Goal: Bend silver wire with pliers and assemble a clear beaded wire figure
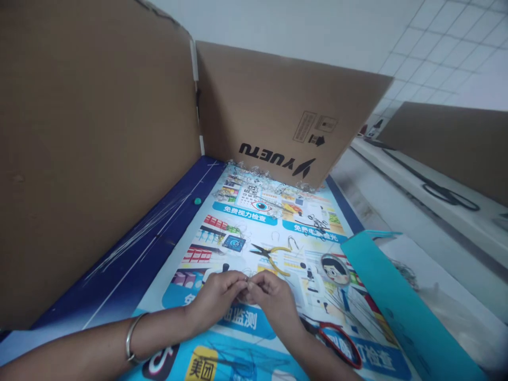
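My left hand (219,291), with a silver bangle on its wrist, meets my right hand (272,296) low in the middle of the view. Thumbs and forefingers of both are pinched together, fingertips nearly touching. Something small and thin seems to sit between them, but it is too small to make out. Just beyond the hands, pliers with yellow handles (280,258) lie with their jaws to the left. Red-handled scissors (339,344) rest beside my right forearm, partly hidden by it. Thin bent wire pieces (293,242) are scattered past the pliers.
Cardboard panels (273,100) stand at the back and left. Clear, shiny wire-like pieces (257,172) line the foot of the back panel. Dark wire (317,222) lies at the right. A teal box (397,301) holds coiled wire and plastic. A small green bead-like piece (197,201) sits left.
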`<state>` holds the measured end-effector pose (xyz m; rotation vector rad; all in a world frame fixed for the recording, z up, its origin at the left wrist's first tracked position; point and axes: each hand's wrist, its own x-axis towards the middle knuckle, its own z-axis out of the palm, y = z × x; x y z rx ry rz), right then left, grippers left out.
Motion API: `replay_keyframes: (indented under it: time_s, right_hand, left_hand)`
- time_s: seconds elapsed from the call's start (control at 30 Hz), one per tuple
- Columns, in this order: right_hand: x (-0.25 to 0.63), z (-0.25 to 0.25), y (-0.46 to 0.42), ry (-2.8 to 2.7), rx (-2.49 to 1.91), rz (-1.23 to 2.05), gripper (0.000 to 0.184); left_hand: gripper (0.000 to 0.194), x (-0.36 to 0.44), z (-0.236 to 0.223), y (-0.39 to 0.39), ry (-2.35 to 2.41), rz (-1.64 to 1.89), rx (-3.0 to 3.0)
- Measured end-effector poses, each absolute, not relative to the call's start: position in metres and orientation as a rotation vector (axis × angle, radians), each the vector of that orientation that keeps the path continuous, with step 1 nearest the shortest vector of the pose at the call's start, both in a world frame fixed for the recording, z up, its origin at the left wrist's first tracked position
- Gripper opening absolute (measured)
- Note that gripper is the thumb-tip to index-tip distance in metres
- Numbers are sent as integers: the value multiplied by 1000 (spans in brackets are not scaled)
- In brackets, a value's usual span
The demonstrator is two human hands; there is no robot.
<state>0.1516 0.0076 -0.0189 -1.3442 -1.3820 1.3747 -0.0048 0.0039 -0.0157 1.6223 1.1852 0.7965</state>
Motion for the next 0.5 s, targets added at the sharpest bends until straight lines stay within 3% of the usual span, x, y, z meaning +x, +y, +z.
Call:
replay_keyframes:
  time_s: [0.4, 0.5]
  right_hand:
    - [159, -6, 10, -1481, -1268, 1374, 15]
    - [176, 7, 18, -1705, -1280, 1212, 15]
  left_hand:
    - [28, 0, 1, 11, 1192, 843, 1668]
    - [28, -2, 20, 30, 1212, 945, 1601]
